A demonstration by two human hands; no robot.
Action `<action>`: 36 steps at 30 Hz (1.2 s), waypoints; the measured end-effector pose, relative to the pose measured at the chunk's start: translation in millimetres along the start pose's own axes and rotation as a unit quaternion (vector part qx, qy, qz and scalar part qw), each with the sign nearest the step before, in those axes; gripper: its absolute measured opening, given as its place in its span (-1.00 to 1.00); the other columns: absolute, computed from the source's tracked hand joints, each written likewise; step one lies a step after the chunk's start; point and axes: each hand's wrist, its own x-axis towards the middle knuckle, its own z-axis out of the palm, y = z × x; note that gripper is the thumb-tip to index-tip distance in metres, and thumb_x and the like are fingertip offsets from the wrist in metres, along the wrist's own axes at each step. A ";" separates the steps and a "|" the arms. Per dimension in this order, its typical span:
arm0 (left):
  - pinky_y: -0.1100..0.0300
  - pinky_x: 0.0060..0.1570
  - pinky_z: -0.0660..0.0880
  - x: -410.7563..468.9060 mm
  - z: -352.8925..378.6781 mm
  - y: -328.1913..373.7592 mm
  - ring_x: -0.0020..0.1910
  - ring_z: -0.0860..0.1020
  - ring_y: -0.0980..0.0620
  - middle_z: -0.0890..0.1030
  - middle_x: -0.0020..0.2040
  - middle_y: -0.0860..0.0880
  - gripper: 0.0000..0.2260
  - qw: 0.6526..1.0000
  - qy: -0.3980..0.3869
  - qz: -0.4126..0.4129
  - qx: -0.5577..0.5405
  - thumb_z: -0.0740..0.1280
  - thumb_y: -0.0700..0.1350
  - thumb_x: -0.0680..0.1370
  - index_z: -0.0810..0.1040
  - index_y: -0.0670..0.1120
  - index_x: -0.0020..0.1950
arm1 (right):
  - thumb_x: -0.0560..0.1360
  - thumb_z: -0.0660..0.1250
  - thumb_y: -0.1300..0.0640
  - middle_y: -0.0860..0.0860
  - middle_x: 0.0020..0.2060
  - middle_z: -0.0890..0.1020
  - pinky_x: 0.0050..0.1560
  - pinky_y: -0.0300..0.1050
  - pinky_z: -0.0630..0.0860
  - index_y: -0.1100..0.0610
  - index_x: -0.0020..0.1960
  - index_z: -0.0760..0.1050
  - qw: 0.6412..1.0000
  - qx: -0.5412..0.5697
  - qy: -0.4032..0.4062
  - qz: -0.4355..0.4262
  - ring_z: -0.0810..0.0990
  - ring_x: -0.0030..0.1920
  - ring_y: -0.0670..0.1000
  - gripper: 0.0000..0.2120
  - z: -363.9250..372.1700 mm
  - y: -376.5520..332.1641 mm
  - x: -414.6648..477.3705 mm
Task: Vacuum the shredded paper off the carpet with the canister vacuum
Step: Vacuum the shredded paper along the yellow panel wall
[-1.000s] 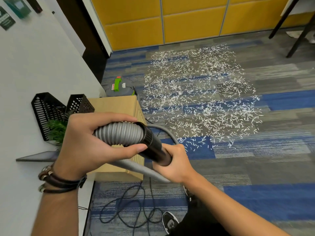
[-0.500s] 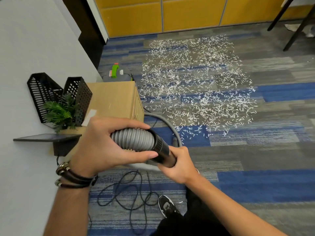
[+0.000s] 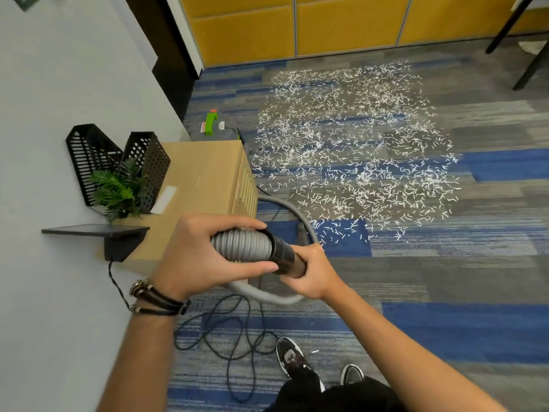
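My left hand (image 3: 193, 257) grips the grey ribbed vacuum hose (image 3: 242, 245) near its end. My right hand (image 3: 309, 272) grips the black tube (image 3: 283, 254) fitted to that hose, and hides the tube's far end. The hose loops down to the floor beneath my hands. The grey canister vacuum (image 3: 215, 129) with a green handle stands on the floor behind a wooden cabinet. White shredded paper (image 3: 350, 150) lies scattered in a wide patch on the grey and blue carpet (image 3: 445, 278), ahead of my hands.
The wooden cabinet (image 3: 202, 179) stands against the left wall with black mesh holders (image 3: 118, 156), a small plant (image 3: 116, 188) and a black tablet (image 3: 95, 230) on top. A black power cord (image 3: 231, 337) coils on the floor by my shoes (image 3: 292, 358). Dark table legs (image 3: 528, 40) stand at far right.
Both hands keep their grip on the hose and tube. The view has pulled back and tilted down, so the cabinet top and my shoes show more.
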 end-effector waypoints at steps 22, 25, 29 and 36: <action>0.35 0.02 0.59 -25.5 21.7 130.5 -0.03 0.71 0.26 0.72 0.00 0.15 -0.59 0.996 0.058 0.073 0.015 0.63 0.18 0.32 0.69 0.07 0.08 | 0.25 0.42 0.27 -0.15 -0.52 0.34 -0.40 -0.33 0.17 -0.17 -0.38 0.28 0.995 0.069 0.073 -0.013 0.25 -0.48 -0.12 -0.59 -53.9 -67.6 -122.9; 0.36 0.04 0.58 -21.2 29.9 146.2 0.01 0.70 0.27 0.71 0.03 0.15 -0.58 0.992 0.066 0.100 0.026 0.64 0.17 0.33 0.68 0.05 0.10 | 0.25 0.41 0.24 -0.16 -0.51 0.33 -0.42 -0.34 0.17 -0.10 -0.34 0.31 0.992 0.070 0.090 -0.045 0.24 -0.48 -0.14 -0.67 -69.2 -67.6 -125.2; 0.34 0.05 0.59 -11.5 37.9 148.5 0.02 0.70 0.25 0.72 0.05 0.13 -0.55 0.990 0.064 0.115 0.046 0.67 0.15 0.32 0.70 -0.02 0.11 | 0.25 0.40 0.14 -0.11 -0.48 0.29 -0.41 -0.31 0.18 0.01 -0.34 0.35 0.989 0.057 0.114 -0.081 0.22 -0.46 -0.16 -0.80 -82.4 -50.1 -105.5; 0.11 0.01 0.66 22.5 62.7 87.8 -0.01 0.70 0.20 0.75 0.04 0.12 -0.53 0.989 0.062 0.086 0.102 0.65 0.23 0.36 0.76 -0.02 0.13 | 0.36 0.41 0.09 -0.18 -0.44 0.41 -0.38 -0.30 0.24 -0.09 -0.29 0.39 0.991 0.053 0.107 -0.061 0.31 -0.45 -0.23 -0.79 -79.6 1.8 -28.2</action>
